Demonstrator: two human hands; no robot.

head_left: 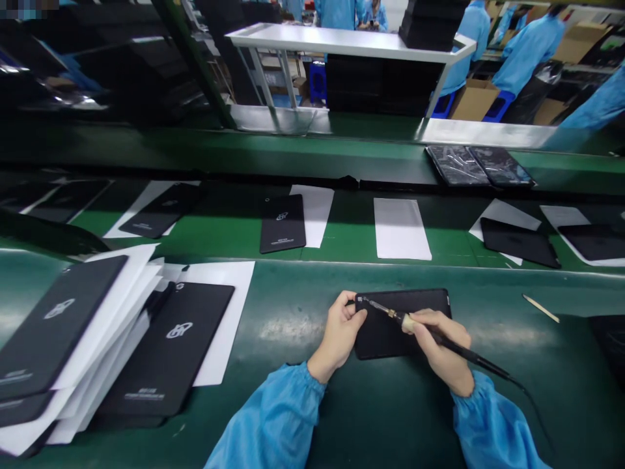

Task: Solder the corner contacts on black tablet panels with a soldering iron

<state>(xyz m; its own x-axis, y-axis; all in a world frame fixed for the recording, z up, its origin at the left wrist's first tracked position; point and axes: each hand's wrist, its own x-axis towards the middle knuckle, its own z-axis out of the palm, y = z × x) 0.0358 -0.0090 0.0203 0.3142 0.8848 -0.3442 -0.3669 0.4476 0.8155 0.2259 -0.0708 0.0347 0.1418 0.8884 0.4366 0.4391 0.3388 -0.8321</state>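
On the bench [390, 417], 1 tablet [383, 338] stretches sideways; left hand [338, 333] pinches its edge, right hand [445, 359] a left-pointing soldering iron [393, 314].

Left hand [340, 332] holds left edge of flat black device [385, 339], thumb on its top face. Right hand [442, 345] grips soldering iron [406, 322] like pen; tip points at device's upper left corner, contact too small to tell. Thin cable [525, 391] runs from iron under right wrist side. Wooden stick [541, 309] lies to right on green bench [283, 404]. At left, leaning pile [63, 319] of black panels and white sheets. Behind, on green strip [342, 244], logo panel [282, 225] partly covers paper; single white sheet [403, 228] lies beside. Farther back, people in blue clothing [534, 49].
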